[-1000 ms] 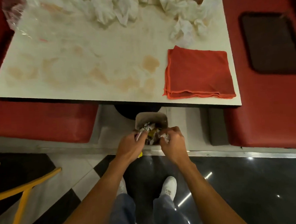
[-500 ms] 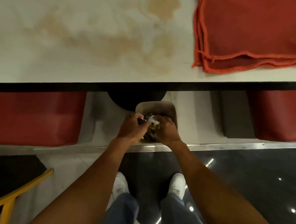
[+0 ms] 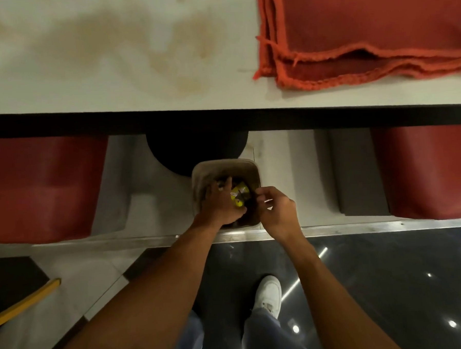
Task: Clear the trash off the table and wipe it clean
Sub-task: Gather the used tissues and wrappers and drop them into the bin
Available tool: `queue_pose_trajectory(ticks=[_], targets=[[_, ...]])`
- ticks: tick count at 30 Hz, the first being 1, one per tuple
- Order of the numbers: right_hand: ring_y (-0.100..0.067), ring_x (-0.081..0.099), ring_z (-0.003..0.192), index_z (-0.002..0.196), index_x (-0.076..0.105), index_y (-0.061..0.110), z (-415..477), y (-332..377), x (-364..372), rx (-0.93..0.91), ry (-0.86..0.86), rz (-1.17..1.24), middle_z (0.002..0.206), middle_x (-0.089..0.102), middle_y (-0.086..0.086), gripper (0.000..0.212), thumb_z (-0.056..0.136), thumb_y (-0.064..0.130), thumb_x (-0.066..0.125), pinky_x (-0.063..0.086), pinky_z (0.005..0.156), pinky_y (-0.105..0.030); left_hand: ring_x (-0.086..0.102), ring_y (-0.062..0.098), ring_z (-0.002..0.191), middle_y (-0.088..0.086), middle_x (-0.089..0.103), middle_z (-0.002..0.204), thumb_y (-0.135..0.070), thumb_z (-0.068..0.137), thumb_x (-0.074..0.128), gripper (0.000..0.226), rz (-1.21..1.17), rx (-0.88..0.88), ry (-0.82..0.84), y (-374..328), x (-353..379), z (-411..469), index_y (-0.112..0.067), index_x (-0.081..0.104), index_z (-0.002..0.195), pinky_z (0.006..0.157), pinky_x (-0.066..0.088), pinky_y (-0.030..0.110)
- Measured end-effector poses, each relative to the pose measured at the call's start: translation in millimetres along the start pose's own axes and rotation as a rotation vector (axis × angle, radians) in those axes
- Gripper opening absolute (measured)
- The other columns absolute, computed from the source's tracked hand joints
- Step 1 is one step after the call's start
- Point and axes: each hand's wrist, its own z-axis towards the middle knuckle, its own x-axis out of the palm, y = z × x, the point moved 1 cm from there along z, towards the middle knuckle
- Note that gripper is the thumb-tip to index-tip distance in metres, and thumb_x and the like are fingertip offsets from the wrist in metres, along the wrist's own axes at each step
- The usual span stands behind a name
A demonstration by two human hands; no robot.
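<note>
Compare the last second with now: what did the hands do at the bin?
The left hand has pushed deeper into the bin, fingers spread on the trash. The right hand has drawn back over the right rim, fingers curled; its white wad no longer shows. The red cloth and stained table stay as they were.

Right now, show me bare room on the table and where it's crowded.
Bare: the stained table top left of the red cloth, out to the near edge; also a thin strip between the cloth's frayed hem and that edge. Crowded: the bin mouth, with wrappers, the left hand inside and the right hand at its rim.
</note>
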Motion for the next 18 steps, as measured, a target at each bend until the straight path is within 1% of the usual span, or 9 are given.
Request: queue_pose_trajectory(ticks=[2,3,4,6,8,11,15,17,18], targets=[[-0.011,0.066,0.089,0.123,0.07,0.013,-3.0,7.4,-2.9,-0.01,-0.001,0.005,0.113,0.071,-0.004,0.023,0.105,0.008,0.057,0.044,0.067,0.003,0.044,0.029,0.145,0.005,0.042,0.158,-0.048,0.08,0.077,0.092,-0.102,0.003,-0.036,10.3,7.9,4.2,-0.031,0.031,0.157,0.117,0.043,0.05],[-0.015,0.067,0.093,0.124,0.07,0.013,-5.2,12.1,-4.4,-0.018,0.0,0.002,0.114,0.071,-0.005,0.023,0.105,0.008,0.057,0.044,0.068,0.004,0.051,0.026,0.138,0.001,0.051,0.15,-0.042,0.082,0.078,0.08,-0.143,0.013,-0.042,8.7,1.7,-4.2,-0.029,0.041,0.151,0.114,0.047,0.047],[-0.018,0.068,0.096,0.124,0.071,0.013,-8.8,18.1,-6.5,-0.027,0.003,-0.002,0.114,0.072,-0.005,0.024,0.105,0.008,0.057,0.044,0.069,0.004,0.055,0.025,0.134,0.001,0.056,0.144,-0.037,0.084,0.077,0.07,-0.177,0.027,-0.041,0.0,-13.7,-21.8,-0.028,0.047,0.147,0.112,0.049,0.045],[-0.021,0.069,0.1,0.123,0.071,0.014,-18.5,33.0,-11.8,-0.042,0.011,-0.011,0.114,0.072,-0.005,0.024,0.104,0.008,0.056,0.043,0.07,0.004,0.056,0.028,0.132,0.004,0.058,0.143,-0.027,0.09,0.073,0.059,-0.206,0.034,-0.022,-15.0,-43.5,-57.0,-0.023,0.052,0.145,0.11,0.049,0.043],[-0.02,0.068,0.099,0.122,0.071,0.015,-31.5,51.2,-18.7,-0.044,0.022,-0.014,0.115,0.072,-0.005,0.024,0.104,0.01,0.056,0.043,0.07,0.003,0.057,0.029,0.131,0.005,0.056,0.147,-0.025,0.095,0.069,0.056,-0.21,-0.007,0.003,-22.0,-66.5,-85.5,-0.023,0.05,0.148,0.108,0.05,0.042],[-0.009,0.063,0.088,0.123,0.07,0.015,-56.3,83.3,-34.2,-0.019,0.032,0.008,0.111,0.069,-0.004,0.024,0.104,0.009,0.056,0.042,0.064,0.003,0.062,0.024,0.122,0.003,0.06,0.142,-0.026,0.098,0.068,0.054,-0.233,-0.001,0.012,-35.0,-100.7,-129.4,-0.026,0.05,0.149,0.103,0.053,0.038],[-0.007,0.059,0.083,0.122,0.07,0.014,-93.5,132.1,-56.7,-0.054,0.034,-0.043,0.106,0.066,-0.001,0.026,0.102,0.006,0.056,0.04,0.063,0.005,0.064,0.027,0.12,0.007,0.064,0.137,-0.024,0.1,0.066,0.045,-0.226,0.042,-0.026,-50.1,-142.4,-188.2,-0.022,0.057,0.144,0.103,0.054,0.04],[-0.003,0.058,0.079,0.12,0.071,0.013,-115.0,157.2,-68.1,-0.08,0.041,-0.064,0.103,0.066,0.0,0.024,0.101,0.006,0.057,0.042,0.066,0.003,0.065,0.028,0.118,0.009,0.067,0.133,-0.024,0.099,0.066,0.04,-0.238,0.068,-0.038,-55.5,-162.7,-216.9,-0.019,0.062,0.138,0.102,0.055,0.043],[-0.004,0.059,0.08,0.119,0.071,0.012,-126.3,169.2,-73.5,-0.089,0.046,-0.067,0.103,0.068,-0.001,0.023,0.101,0.006,0.058,0.045,0.072,-0.001,0.065,0.027,0.116,0.007,0.068,0.131,-0.024,0.099,0.066,0.037,-0.258,0.074,-0.038,-57.4,-172.6,-230.8,-0.019,0.063,0.136,0.101,0.055,0.043]])
